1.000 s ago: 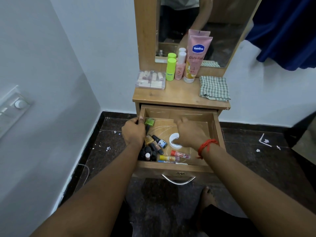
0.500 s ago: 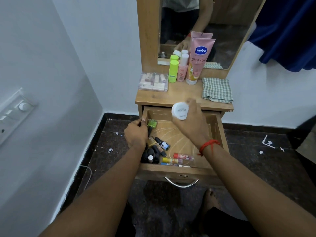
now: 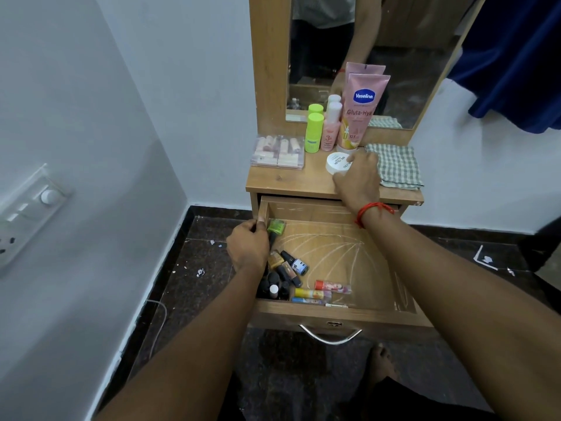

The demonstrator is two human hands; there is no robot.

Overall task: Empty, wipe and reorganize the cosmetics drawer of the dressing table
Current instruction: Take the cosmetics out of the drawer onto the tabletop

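Observation:
The wooden drawer is pulled out below the dressing table top. My left hand grips the drawer's left wall. Beside it lie a green nail polish bottle, several dark small bottles and a few lip balm tubes near the front. My right hand holds a round white jar down on the table top, in front of the pink Vaseline tube.
On the table top stand a green bottle, a pink bottle, a clear case of lipsticks and a folded checked cloth. A mirror rises behind. A wall with a switch panel is at left; dark floor around.
My right hand took the white jar out of the drawer, lifted it and carried it up onto the table top. The left hand stayed on the drawer's side.

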